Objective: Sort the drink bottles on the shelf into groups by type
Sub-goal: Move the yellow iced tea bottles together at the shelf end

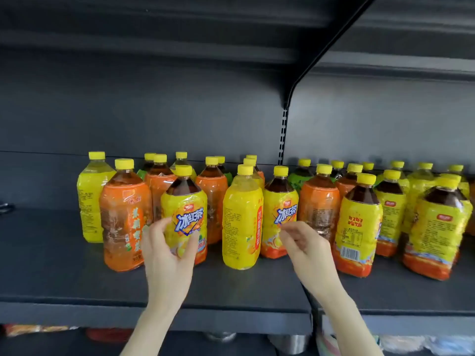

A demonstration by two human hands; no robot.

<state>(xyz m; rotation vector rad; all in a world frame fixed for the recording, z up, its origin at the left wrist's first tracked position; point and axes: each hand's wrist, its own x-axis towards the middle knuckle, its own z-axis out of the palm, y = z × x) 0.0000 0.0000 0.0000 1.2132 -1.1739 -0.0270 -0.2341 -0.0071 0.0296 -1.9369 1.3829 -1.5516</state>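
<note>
On the dark shelf (51, 253), the yellow-capped drink bottles stood mixed, spread from nine o'clock to three o'clock. Furthest toward nine o'clock stood a pale yellow bottle (92, 199), with an orange-labelled tea bottle (123, 219) just in front, at its four o'clock. Next came a yellow iced-tea bottle (183, 211), upright in the front row. The left hand (167, 255) reached up from six o'clock, its fingers and thumb curled round that bottle's lower part. At the iced-tea bottle's three o'clock stood a yellow juice bottle (243, 219), then a second iced-tea bottle (279, 214). The right hand (307, 249) hung at this second bottle's five o'clock, fingers loosely curled and slightly apart, gripping nothing; whether the tips touched its label could not be told. Toward three o'clock stood another orange bottle (318, 204), green-labelled bottles (297, 179) behind it, and more yellow-labelled tea bottles (359, 227).
</note>
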